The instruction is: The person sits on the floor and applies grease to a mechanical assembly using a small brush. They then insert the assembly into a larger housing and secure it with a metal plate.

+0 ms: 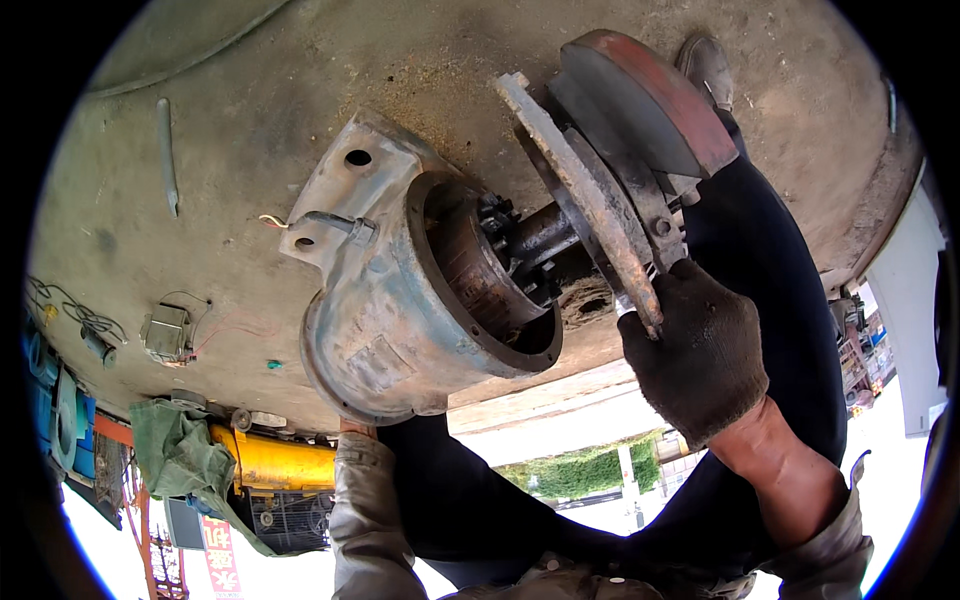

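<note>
A worn grey-blue metal motor housing (385,290) lies on its side on the ground in the middle, its round open end facing right. Inside sits a rusty rotor (485,265), from which a dark shaft (543,238) runs to a rusty end plate (590,185) standing apart from the rim. Beyond the plate is a heavy curved block, dark with a red outer face (690,110). My right hand (695,350), in a dirty dark glove, is closed on the near end of the end plate. My left forearm reaches behind the housing, which hides that hand's fingers.
My dark-trousered legs (775,270) flank the work, with one shoe (706,70) at the upper right. A metal bar (167,155) and a small boxy part with wires (168,333) lie left. A yellow machine (275,462) stands lower left under a green cloth (185,450).
</note>
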Demonstrator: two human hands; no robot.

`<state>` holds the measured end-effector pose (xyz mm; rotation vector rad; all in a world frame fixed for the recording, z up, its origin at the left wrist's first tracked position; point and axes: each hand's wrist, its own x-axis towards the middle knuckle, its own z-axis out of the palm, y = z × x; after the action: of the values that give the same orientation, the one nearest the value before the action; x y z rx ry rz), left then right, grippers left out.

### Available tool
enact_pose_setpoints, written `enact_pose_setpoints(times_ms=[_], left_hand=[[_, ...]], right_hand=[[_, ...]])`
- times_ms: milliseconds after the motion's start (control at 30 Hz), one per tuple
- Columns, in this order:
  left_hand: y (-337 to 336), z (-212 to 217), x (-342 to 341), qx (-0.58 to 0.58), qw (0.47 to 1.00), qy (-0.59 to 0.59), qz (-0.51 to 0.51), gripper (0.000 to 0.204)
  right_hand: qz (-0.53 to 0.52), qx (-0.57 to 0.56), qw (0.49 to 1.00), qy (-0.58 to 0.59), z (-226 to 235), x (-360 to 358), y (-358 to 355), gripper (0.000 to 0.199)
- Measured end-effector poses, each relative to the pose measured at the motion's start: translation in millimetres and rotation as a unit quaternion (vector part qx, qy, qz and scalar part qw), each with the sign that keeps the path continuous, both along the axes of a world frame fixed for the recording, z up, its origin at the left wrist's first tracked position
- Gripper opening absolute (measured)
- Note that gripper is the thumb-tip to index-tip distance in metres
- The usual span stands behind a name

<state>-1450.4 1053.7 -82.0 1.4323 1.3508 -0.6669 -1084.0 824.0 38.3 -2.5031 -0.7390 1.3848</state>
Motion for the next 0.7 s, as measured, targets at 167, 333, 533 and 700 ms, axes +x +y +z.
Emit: enact_pose_setpoints(times_ms=[167,333,533,700], left_hand=[[11.6,-1.1,-13.4,-0.018,1.000,-0.010,0.000,0.028],[23.2,1.2,-27.7,-0.028,0.999,-0.027,0.000,0.027],[31.8,10.8,-36.3,-0.027,0.999,-0.036,0.016,0.027],[29.1,28.2,-48.2,-0.007,0.999,-0.028,0.042,0.026]], right_hand=[[0.004,-0.021,0.999,0.035,0.6,-22.8,7.0,0.019],[-0.011,-0.013,1.000,0.013,4.8,-55.6,13.3,0.023],[0.003,0.010,1.000,0.007,10.5,-60.8,26.6,0.022],[0.032,0.009,0.999,-0.017,20.9,-60.8,34.3,0.021]])
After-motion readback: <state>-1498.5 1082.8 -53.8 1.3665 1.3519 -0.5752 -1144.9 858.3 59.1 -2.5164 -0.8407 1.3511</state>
